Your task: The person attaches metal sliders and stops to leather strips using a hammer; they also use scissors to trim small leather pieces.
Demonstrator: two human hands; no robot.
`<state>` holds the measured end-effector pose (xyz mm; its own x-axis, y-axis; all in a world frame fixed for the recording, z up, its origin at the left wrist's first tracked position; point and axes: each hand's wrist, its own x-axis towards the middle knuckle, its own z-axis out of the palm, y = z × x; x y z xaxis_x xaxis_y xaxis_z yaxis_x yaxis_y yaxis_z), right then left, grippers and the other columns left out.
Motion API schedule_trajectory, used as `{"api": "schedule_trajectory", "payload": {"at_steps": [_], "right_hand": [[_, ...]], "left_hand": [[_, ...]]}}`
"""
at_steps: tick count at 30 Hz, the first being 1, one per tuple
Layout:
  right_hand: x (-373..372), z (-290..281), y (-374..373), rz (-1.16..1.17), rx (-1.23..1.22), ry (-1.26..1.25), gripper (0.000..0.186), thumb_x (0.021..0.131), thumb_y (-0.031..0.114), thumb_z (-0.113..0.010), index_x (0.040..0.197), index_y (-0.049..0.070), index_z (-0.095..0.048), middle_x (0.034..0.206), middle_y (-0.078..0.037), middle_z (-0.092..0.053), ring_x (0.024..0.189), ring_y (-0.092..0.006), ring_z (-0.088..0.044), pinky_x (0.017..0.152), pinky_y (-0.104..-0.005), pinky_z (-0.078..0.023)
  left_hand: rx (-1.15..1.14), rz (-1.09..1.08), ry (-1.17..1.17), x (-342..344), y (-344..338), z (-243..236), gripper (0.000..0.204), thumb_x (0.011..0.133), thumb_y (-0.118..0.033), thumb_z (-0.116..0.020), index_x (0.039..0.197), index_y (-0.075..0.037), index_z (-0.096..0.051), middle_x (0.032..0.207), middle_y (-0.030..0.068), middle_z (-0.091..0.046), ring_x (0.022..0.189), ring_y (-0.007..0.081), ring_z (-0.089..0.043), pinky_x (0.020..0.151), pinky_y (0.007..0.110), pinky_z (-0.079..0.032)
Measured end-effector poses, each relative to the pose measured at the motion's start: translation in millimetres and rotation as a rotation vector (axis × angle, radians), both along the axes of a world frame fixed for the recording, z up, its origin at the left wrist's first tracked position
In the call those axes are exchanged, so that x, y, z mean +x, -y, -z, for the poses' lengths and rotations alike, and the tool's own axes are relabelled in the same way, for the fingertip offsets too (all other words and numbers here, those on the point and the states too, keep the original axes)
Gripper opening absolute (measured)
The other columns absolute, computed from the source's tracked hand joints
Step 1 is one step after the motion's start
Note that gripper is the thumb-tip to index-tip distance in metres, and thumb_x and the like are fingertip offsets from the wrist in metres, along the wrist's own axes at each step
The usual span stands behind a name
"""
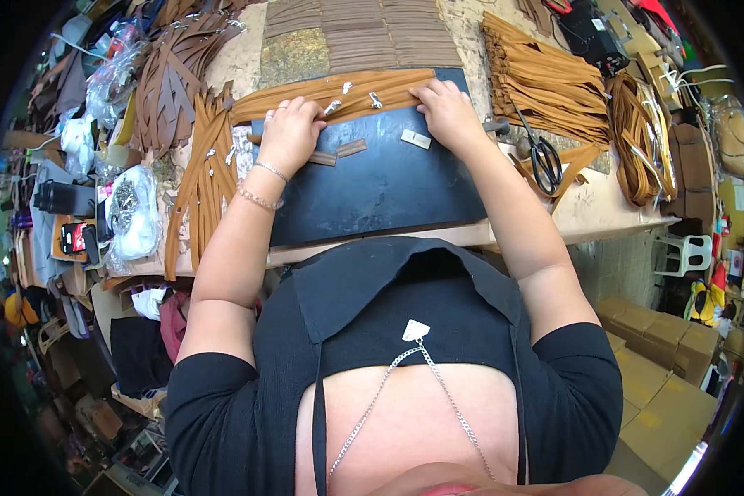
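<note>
A band of tan zipper-like strips (364, 83) with small silver pieces (375, 101) lies along the back edge of a dark board (372, 186). My left hand (292, 132) has its fingers curled on the band's left part, its fingertips partly hidden. My right hand (445, 116) grips the band's right end between thumb and fingers. On the board below are short brown pieces (351, 147) and a small pale rectangular item (415, 139).
Tan strips hang at left (192, 198) and lie piled at right (546, 62), near black-handled scissors (547, 165). Brown strips (169, 83), plastic bags (132, 211), a black cup (62, 198) and stacked grey-brown strips (355, 33) cover parts of the table (599, 215). Cartons (670, 388) stand lower right.
</note>
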<state>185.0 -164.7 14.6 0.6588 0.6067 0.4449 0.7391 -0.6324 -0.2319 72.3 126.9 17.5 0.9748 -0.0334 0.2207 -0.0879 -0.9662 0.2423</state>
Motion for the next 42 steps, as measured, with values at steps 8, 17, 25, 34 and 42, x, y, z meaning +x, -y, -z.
{"api": "schedule_trajectory", "payload": {"at_steps": [8, 17, 25, 34, 42], "right_hand": [[-30.9, -30.4, -2.5, -0.187, -0.027, -0.003, 0.005, 0.089, 0.012, -0.066, 0.094, 0.013, -0.068, 0.093, -0.003, -0.064, 0.096, -0.0274, -0.063, 0.082, -0.0426, -0.046], [-61.7, -20.4, -34.6, -0.449, -0.224, -0.379, 0.016, 0.090, 0.011, -0.069, 0.106, 0.008, -0.071, 0.102, -0.011, -0.066, 0.097, -0.0333, -0.066, 0.084, -0.0425, -0.055], [-62.9, -6.8, -61.6, -0.385, -0.072, -0.246, 0.023, 0.090, 0.015, -0.070, 0.112, 0.010, -0.072, 0.103, -0.011, -0.067, 0.099, -0.0332, -0.065, 0.086, -0.0429, -0.055], [-68.8, -28.2, 6.5, -0.018, 0.763, -1.308, 0.021, 0.102, 0.010, -0.065, 0.120, 0.001, -0.067, 0.104, -0.003, -0.069, 0.090, -0.0107, -0.068, 0.080, -0.0254, -0.056], [-77.4, -1.1, 63.0, 0.118, 0.472, -0.942, 0.018, 0.095, 0.013, -0.073, 0.111, 0.004, -0.071, 0.092, -0.001, -0.069, 0.086, -0.0088, -0.062, 0.078, -0.0252, -0.051]], "left_hand": [[-0.396, -0.053, -0.158, -48.6, -19.4, -50.9, 0.021, 0.097, -0.024, -0.069, 0.105, -0.005, -0.063, 0.095, 0.0200, -0.073, 0.090, 0.0412, -0.069, 0.076, 0.045, -0.054], [-0.164, -0.160, -0.482, -105.8, -53.3, -55.5, 0.028, 0.087, -0.027, -0.079, 0.098, -0.004, -0.068, 0.091, 0.0120, -0.072, 0.087, 0.0335, -0.069, 0.077, 0.042, -0.053], [-0.154, 0.055, 0.069, -103.3, 22.3, -23.6, 0.011, 0.091, -0.019, -0.073, 0.094, -0.009, -0.068, 0.092, 0.0086, -0.065, 0.093, 0.0290, -0.064, 0.082, 0.041, -0.048], [-0.230, 0.543, 0.054, -84.7, 93.2, 0.1, 0.022, 0.092, -0.016, -0.071, 0.114, -0.014, -0.071, 0.111, 0.0030, -0.066, 0.098, 0.0261, -0.059, 0.088, 0.039, -0.048], [-0.125, 0.376, 0.137, -64.9, 115.2, 7.9, 0.028, 0.091, -0.018, -0.070, 0.120, -0.016, -0.071, 0.116, 0.0008, -0.066, 0.101, 0.0253, -0.059, 0.091, 0.041, -0.049]]}}
